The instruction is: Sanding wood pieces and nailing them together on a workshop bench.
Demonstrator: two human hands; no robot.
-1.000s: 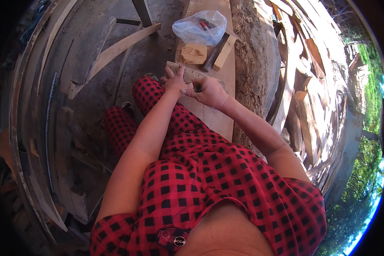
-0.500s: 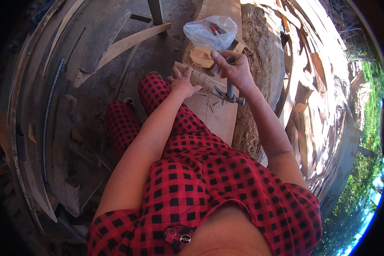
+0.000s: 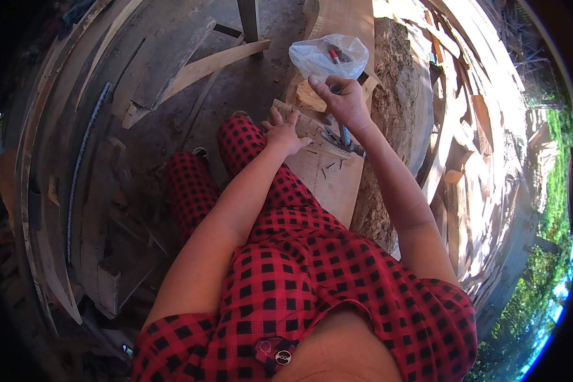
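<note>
My right hand is wrapped round the handle of a claw hammer, its metal head low over a narrow wooden strip. The claw points left and overlaps the strip; whether it grips a nail is too small to tell. My left hand lies on the strip's left part with fingers spread. Under the strip is a broad pale plank, where a few loose nails lie just in front of the strip.
Beyond the strip are a wood block and a clear plastic bag with a red item inside. A rough-barked log runs along the plank's right. Scrap wood is heaped at right; long boards lie at left.
The view has shifted slightly. My right hand has brought the hammer a little left relative to the plank, its claw now over the strip. My left hand stays on the strip.
</note>
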